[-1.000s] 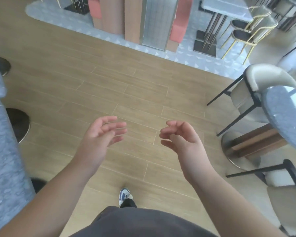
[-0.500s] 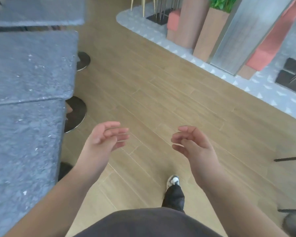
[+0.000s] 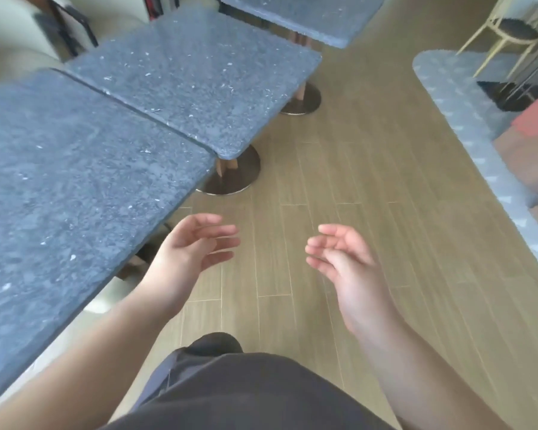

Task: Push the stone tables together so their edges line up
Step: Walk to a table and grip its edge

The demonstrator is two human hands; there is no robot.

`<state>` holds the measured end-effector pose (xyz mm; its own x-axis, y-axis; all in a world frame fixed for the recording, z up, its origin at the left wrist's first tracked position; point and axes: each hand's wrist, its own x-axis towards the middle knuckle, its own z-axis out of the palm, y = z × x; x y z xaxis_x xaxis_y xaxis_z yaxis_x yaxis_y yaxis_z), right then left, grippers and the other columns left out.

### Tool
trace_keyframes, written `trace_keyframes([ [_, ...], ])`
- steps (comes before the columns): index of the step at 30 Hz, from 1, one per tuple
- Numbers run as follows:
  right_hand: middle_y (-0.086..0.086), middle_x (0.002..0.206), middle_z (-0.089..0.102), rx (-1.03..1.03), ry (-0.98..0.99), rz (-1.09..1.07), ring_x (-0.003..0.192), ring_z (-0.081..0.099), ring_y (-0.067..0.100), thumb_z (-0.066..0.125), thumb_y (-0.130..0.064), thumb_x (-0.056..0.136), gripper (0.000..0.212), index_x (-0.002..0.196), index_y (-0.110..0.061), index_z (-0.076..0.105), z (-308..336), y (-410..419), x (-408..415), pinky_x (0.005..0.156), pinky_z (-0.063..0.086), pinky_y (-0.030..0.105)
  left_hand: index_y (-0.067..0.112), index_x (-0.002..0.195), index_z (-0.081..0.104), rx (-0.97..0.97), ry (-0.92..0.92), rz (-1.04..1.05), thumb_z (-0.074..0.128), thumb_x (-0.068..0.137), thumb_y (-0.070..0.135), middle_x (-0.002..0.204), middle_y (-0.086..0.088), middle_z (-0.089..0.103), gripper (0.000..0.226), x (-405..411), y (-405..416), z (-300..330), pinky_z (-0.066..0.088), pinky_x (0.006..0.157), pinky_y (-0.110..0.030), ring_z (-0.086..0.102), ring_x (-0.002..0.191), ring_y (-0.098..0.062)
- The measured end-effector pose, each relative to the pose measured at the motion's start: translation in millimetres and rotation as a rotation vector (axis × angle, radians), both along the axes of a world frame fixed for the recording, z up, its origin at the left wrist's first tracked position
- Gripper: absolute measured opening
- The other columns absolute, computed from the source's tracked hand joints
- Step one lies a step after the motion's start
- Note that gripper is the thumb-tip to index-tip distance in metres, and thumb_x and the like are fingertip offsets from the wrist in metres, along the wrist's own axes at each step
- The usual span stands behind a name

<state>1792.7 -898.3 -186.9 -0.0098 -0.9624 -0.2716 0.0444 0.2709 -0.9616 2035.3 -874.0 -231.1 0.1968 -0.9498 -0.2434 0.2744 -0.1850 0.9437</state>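
Floor [image 3: 370, 187]: pale wood-look planks, long and narrow, ran under everything in the head view.
Near stone counter [image 3: 69, 193]: a large dark grey slab with white flecks and a rough, mottled face filled the left side; its corners looked rounded and its edge thick.
Middle stone counter [image 3: 196, 79]: the same speckled grey stone, roughly square with rounded corners, sat just beyond the near one. Their facing edges met along a thin dark seam, but the middle slab's aisle-side corner jutted out past the near slab's edge, so the two did not line up there.
Far stone counter [image 3: 311, 13]: a third grey slab stood apart at the top, only partly visible.
Counter bases [image 3: 239, 172]: round, shiny metal discs on the floor, with short wood-toned posts rising from them.
Patterned floor strip [image 3: 466, 119]: a grey curved-edged area with small white triangles lay at the right.
Chair [image 3: 510, 29]: thin pale-yellow legs and a dark seat showed at the top right, blurred.
Dark clothing [image 3: 236, 392]: smooth, dark fabric filled the lower middle.
Left hand [image 3: 190, 252]: its grip was loose and wide, fingers lightly curved and spread, holding nothing; it hung over the floor just beside the near slab's edge without touching it.
Right hand [image 3: 345, 259]: its grip was likewise relaxed and empty, palm turned inward, well apart from every slab.
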Motion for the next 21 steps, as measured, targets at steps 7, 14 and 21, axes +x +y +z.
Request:
trace_keyframes([
  [7, 0.003, 0.088, 0.07, 0.044, 0.006, 0.327, 0.09, 0.068, 0.019, 0.037, 0.015, 0.096, 0.037, 0.109, -0.008, 0.063, -25, -76, 72, 0.086, 0.059, 0.036, 0.007, 0.121, 0.059, 0.032, 0.044, 0.349, 0.048, 0.084, 0.005, 0.116, -0.013, 0.075, 0.038, 55, -10, -17, 0.061, 0.082, -0.032, 0.073, 0.106, -0.031],
  [14, 0.004, 0.091, 0.067, 0.109, 0.178, 0.528, 0.088, 0.065, 0.016, 0.034, 0.016, 0.094, 0.04, 0.106, -0.013, 0.059, -63, -157, 168, 0.086, 0.056, 0.035, 0.01, 0.116, 0.06, 0.145, -0.007, 0.5, 0.038, 0.098, -0.013, 0.109, -0.009, 0.077, 0.036, 113, -52, -49, 0.058, 0.09, -0.043, 0.075, 0.102, -0.028],
  [21, 0.003, 0.091, 0.066, 0.227, 0.237, 0.613, 0.085, 0.065, 0.014, 0.033, 0.013, 0.093, 0.039, 0.104, -0.014, 0.058, -109, -225, 241, 0.081, 0.056, 0.03, 0.009, 0.117, 0.06, 0.276, 0.081, 0.579, 0.049, 0.088, -0.001, 0.109, -0.008, 0.077, 0.032, 157, -93, -84, 0.06, 0.086, -0.04, 0.075, 0.1, -0.027],
])
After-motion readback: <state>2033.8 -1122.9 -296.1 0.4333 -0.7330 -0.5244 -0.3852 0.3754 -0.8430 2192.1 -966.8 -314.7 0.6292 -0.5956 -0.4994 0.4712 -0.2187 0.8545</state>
